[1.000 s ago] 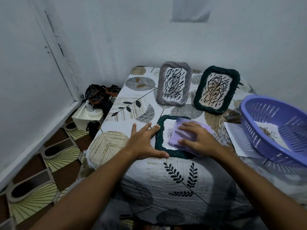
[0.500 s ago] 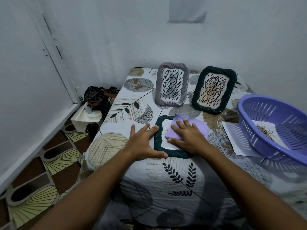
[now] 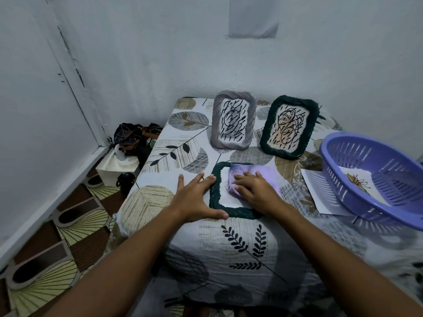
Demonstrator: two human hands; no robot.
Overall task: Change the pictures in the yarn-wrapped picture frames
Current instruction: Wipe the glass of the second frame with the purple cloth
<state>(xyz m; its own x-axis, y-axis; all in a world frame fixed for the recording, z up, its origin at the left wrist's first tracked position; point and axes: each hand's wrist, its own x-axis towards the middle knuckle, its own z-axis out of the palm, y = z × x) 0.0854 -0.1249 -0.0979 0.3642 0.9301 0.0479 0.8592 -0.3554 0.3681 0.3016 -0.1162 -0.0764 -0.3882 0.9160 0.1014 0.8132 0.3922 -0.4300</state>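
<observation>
Fingers of the right hand (image 3: 256,191) press a lilac cloth (image 3: 242,172) flat onto the dark-green yarn-wrapped frame (image 3: 214,197); left hand (image 3: 196,197) fingers, spread straight, steady its edge.

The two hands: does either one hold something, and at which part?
Neither grips anything. The left hand rests flat against the lying green frame's left edge; the right hand presses the purple cloth onto it.

head cam | looks forward-down | near table (image 3: 251,248) | single view
</observation>
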